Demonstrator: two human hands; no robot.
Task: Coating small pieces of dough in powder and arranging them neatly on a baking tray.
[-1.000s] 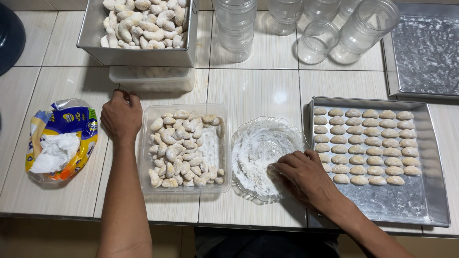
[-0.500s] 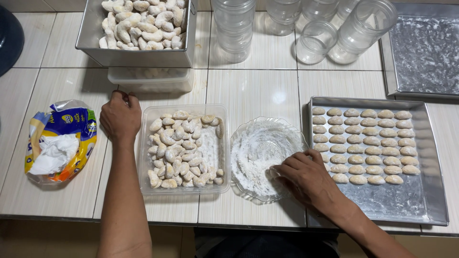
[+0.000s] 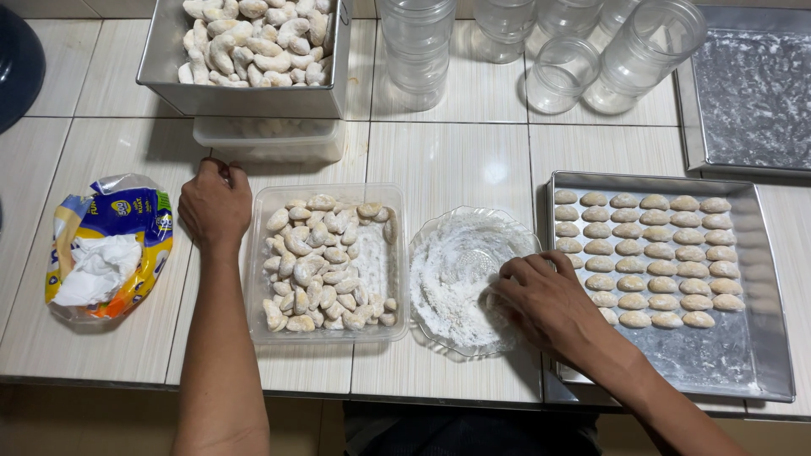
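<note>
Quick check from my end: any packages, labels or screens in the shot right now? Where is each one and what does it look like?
Plastic bag: far left on the tiled counter, beside the left hand; crumpled, lying open, yellow and blue print, white contents showing.
Labels: none visible on the clear jars at the top or on the clear tub of coated pieces.
Screens or signs: none in view.
</note>
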